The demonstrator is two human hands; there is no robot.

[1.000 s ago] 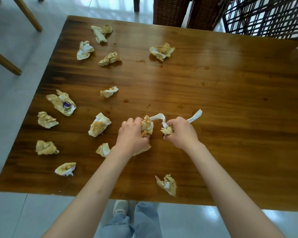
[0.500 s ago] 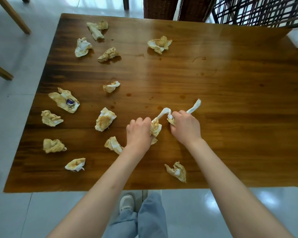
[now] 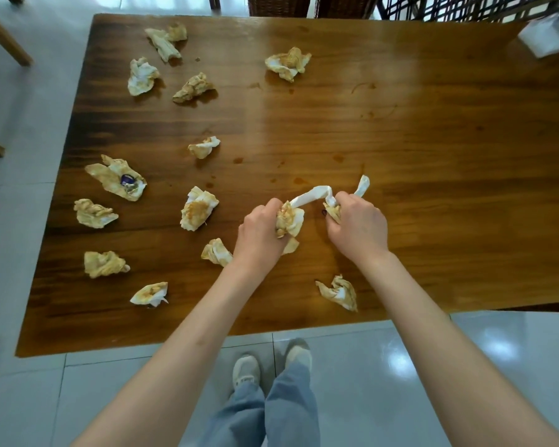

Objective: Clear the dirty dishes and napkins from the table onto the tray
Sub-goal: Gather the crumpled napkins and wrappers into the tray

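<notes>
1. Head view: the wooden table (image 3: 433,188) carried scattered stained napkins.
2. The left hand (image 3: 260,235) had curled fingers gripping a soiled napkin (image 3: 289,219) near the front edge.
3. The right hand (image 3: 359,225) pinched its twisted white end (image 3: 313,193).

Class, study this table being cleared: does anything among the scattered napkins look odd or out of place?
One thing: the flattened napkin near the table's left edge has a small purple, shiny object lying on it; what it is cannot be told. Brownish drip stains also dot the wood mid-table.
</notes>
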